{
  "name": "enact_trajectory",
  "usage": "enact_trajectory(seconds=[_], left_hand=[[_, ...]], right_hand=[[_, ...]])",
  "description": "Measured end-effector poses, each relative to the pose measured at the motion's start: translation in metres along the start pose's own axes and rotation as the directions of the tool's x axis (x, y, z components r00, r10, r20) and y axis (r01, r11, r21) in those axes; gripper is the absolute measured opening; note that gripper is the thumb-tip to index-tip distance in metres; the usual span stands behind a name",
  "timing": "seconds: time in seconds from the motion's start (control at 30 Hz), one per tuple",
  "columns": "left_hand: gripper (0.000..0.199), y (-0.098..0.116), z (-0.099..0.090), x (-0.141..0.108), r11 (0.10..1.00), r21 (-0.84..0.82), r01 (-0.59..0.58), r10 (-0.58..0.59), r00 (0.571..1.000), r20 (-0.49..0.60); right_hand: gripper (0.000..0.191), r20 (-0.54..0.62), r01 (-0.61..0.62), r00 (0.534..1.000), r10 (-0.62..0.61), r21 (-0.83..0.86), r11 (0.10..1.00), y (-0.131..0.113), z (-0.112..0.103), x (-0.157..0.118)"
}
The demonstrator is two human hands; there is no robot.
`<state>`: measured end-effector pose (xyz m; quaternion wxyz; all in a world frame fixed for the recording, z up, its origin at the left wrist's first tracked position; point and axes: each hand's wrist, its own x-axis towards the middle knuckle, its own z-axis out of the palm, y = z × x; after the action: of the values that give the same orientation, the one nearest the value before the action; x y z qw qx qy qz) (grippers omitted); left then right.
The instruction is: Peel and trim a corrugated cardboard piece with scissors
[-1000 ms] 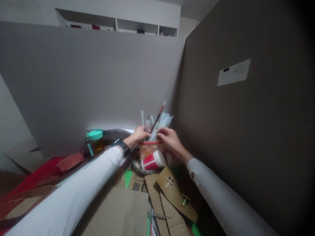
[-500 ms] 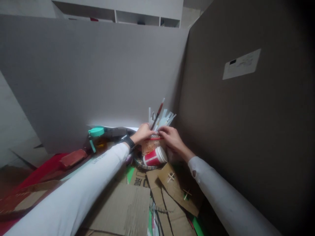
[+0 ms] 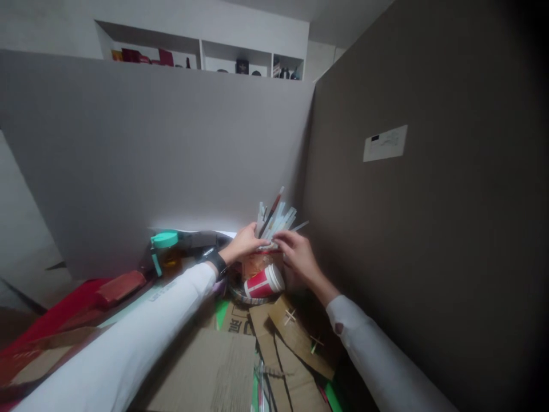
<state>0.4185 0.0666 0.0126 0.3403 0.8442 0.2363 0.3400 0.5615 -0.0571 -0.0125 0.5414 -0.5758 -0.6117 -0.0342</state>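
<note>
A container (image 3: 257,263) with a red rim holds several pale translucent sticks (image 3: 283,220) and a dark reddish-brown brush-like stick (image 3: 272,210). My left hand (image 3: 243,243), with a black watch at its wrist, is closed at the left side of the sticks, its thumb across the rim. On the right, my right hand (image 3: 295,252) has its thumb and index finger pinched at the base of the sticks; what lies between them is too small to make out. A red and white paper cup (image 3: 265,283) lies tilted just below the container.
Flat cardboard (image 3: 201,366) covers the near surface, with cut pieces and small crossed sticks (image 3: 290,316) at right. A teal-lidded jar (image 3: 166,252) and a red case (image 3: 120,289) are at left. Grey panels (image 3: 193,137) rise behind and at right.
The view has tilted up a little, showing more of the shelf. Some pale sticks sit differently, one now leaning far right. Both hands remain at the container's rim.
</note>
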Motion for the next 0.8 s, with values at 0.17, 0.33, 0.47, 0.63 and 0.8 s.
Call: enact_trajectory(seconds=[0.17,0.33,0.47,0.63,0.8], left_hand=[[0.033,-0.006,-0.016,-0.016,0.988,0.145,-0.059,0.058,0.998,0.015],[0.033,-0.003,-0.036,-0.033,0.967,0.241,-0.081,0.09,0.996,-0.026],[0.03,0.009,-0.055,-0.057,0.967,0.238,-0.092,0.101,0.995,-0.027],[0.028,0.021,-0.08,-0.1,0.982,0.16,-0.099,0.102,0.995,-0.005],[0.023,0.027,-0.108,-0.15,0.994,0.111,0.009,-0.01,1.0,0.009]], right_hand=[[0.021,0.018,-0.014,1.0,0.015,-0.041,0.999,0.005,0.0,-0.012],[0.022,0.043,-0.028,0.999,0.032,-0.078,0.997,-0.001,-0.007,-0.012],[0.024,0.084,-0.025,0.996,0.036,-0.123,0.992,-0.009,-0.016,-0.015],[0.028,0.148,-0.025,0.988,0.053,-0.181,0.983,-0.022,-0.032,-0.018],[0.031,0.182,-0.042,0.978,0.1,-0.299,0.953,-0.048,-0.056,-0.03]])
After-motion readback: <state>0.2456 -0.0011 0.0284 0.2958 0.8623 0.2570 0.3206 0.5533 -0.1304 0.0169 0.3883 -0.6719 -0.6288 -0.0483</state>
